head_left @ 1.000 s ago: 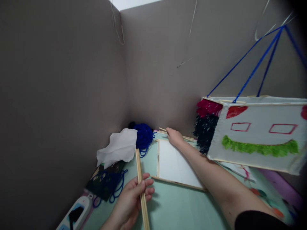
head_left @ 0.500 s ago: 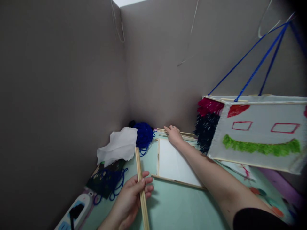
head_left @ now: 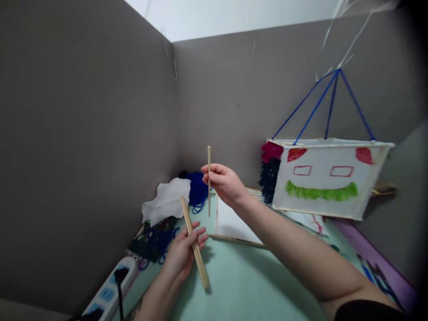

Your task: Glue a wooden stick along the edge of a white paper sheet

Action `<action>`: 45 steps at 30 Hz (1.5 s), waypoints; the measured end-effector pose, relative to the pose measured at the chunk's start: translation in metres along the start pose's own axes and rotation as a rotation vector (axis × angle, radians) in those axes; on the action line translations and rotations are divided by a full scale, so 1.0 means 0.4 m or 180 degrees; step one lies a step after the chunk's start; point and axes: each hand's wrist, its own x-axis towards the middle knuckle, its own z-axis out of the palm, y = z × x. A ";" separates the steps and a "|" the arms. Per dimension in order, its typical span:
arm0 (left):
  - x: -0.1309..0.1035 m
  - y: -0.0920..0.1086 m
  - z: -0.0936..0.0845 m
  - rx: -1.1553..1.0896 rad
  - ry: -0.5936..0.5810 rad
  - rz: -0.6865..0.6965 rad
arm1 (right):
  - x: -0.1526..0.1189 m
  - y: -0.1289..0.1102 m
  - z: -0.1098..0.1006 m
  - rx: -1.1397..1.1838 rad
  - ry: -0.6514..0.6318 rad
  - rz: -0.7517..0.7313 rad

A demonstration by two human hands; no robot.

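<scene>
My left hand is closed round a bundle of wooden sticks, the thumb pressed across them, low over the green tabletop. Raised above the table, my right hand pinches one thin wooden stick, held upright between thumb and fingers. Under my right forearm lies a white panel edged with wooden sticks, partly hidden by the arm. More sticks lie behind it. Blue yarn sits just behind and below the raised stick.
White crumpled cloth and a power strip are at the left. A decorated white box lantern hangs by blue cords at the right. Grey partition walls stand behind and to the left.
My right hand has lifted from the sticks at the back and come up and left with one stick. My left hand keeps its bundle, shifted slightly up and left. The view has tilted upward.
</scene>
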 end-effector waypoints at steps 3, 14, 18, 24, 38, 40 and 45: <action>-0.009 0.002 0.001 0.0083 -0.0206 0.0157 | -0.059 -0.049 0.004 0.0668 -0.0286 0.0618; -0.187 0.024 0.108 0.1082 -0.1518 0.0047 | -0.334 -0.109 -0.017 0.0081 0.0546 0.0855; -0.278 -0.024 0.109 0.1195 -0.1755 -0.0045 | -0.440 -0.144 0.002 -0.0219 0.1155 0.0795; -0.329 -0.153 0.088 0.1205 -0.2342 -0.0091 | -0.593 -0.122 0.005 -0.0145 0.1758 0.0512; -0.235 -0.274 0.116 0.1361 -0.2219 0.0860 | -0.719 0.090 -0.056 -0.0370 0.1669 0.0137; -0.243 -0.273 0.120 0.1431 -0.2284 0.0920 | -0.720 0.087 -0.060 -0.0343 0.1679 0.0009; -0.261 -0.270 0.124 0.1468 -0.2394 0.0733 | -0.727 0.086 -0.071 0.0032 0.1807 0.0087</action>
